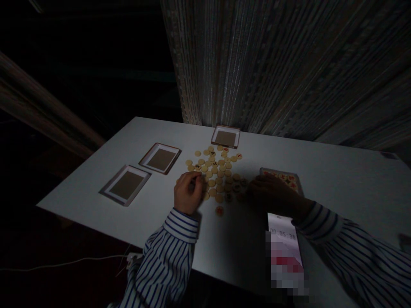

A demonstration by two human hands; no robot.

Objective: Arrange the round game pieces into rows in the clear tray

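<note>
A loose spread of round xiangqi pieces (221,168) lies on the white table, most with plain pale faces up, a few showing red or dark characters. My left hand (188,192) rests at the near left edge of the spread, its fingers curled in toward the thumb; whatever may be inside is hidden. At the spread's right side, my right hand (272,191) reaches leftward, its fingertips lost in shadow. Partly covered by that hand is a tray (297,179) holding rows of red-marked pieces. One red-marked piece (219,211) sits apart, nearer to me.
Three shallow trays with brown bottoms stand around: one at the back (225,137), one at left (160,158), one farther left (126,185). A lit phone (284,235) with a timer lies below my right wrist. A string curtain (221,64) hangs behind the table (96,154).
</note>
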